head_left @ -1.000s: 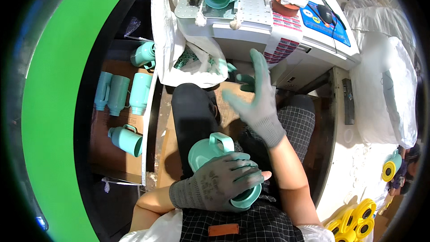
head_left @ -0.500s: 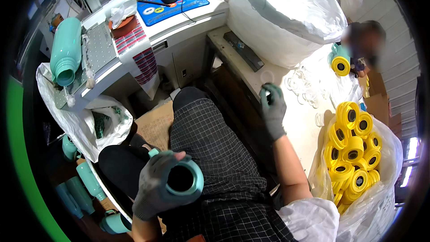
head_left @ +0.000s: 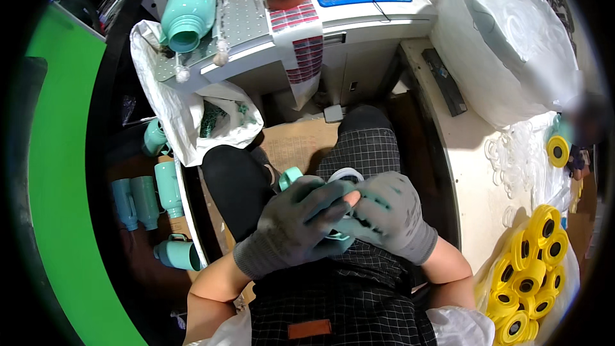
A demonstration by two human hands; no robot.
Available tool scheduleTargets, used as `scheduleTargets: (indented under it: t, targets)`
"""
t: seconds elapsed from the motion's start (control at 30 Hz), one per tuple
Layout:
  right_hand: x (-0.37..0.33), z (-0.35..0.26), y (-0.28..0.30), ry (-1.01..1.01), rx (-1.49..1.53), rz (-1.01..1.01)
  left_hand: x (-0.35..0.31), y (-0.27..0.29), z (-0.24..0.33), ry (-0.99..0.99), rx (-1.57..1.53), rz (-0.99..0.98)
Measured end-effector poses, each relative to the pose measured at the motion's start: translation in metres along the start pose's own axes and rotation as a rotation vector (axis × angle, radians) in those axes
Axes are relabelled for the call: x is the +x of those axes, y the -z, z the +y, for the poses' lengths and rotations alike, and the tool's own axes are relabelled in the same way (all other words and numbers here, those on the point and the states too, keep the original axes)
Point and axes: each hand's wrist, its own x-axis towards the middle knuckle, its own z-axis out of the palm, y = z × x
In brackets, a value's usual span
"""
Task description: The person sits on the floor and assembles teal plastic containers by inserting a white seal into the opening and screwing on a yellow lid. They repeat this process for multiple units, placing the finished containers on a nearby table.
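Observation:
Over my lap, my gloved left hand [head_left: 296,223] is wrapped round a teal kettle-like bottle body [head_left: 339,243]. Its teal handle [head_left: 290,178] pokes out beyond the fingers, and most of the body is covered by both gloves. Against its mouth, my gloved right hand [head_left: 391,218] has its fingers bent in, pressing on a whitish ring [head_left: 346,174] whose far arc shows between the hands. Whether the ring is seated round the rim I cannot tell. A bare fingertip shows through a glove where the hands meet.
On the right table are loose white rings [head_left: 509,160], a dark bar [head_left: 443,82] and a big white sack [head_left: 506,45]. Yellow lids [head_left: 528,279] fill a clear bag. Teal bottles [head_left: 168,187] lie lower left; another bottle [head_left: 190,9] lies on the perforated bench. A co-worker is at far right.
My right hand has come from the right table to the bottle in my left hand. The bottle has moved to the middle of my lap. The view has swung left.

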Motion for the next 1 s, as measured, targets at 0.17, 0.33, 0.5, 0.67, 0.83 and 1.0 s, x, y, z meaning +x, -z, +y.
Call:
scheduleTargets:
  t: [0.17,0.33,0.5,0.67,0.83,1.0]
  targets:
    - [0.006,-0.010,-0.021,0.168,-0.054,0.112,-0.014,0.015,0.002,0.084,0.067,0.014]
    - [0.007,-0.029,-0.018,0.079,-0.067,-0.172,-0.022,0.017,-0.001,0.168,-0.006,0.031]
    - [0.002,-0.037,-0.021,-0.042,-0.016,-0.288,-0.023,0.025,0.003,0.051,0.192,-0.036]
    - [0.002,-0.040,-0.055,0.015,0.024,0.000,-0.010,0.047,0.019,0.150,0.460,-0.148]
    - [0.004,-0.044,-0.051,0.036,-0.057,-0.122,0.002,0.055,0.021,0.159,0.547,-0.282]
    - [0.002,-0.043,-0.046,0.019,-0.021,-0.194,0.035,0.074,0.004,0.097,0.264,-0.526]
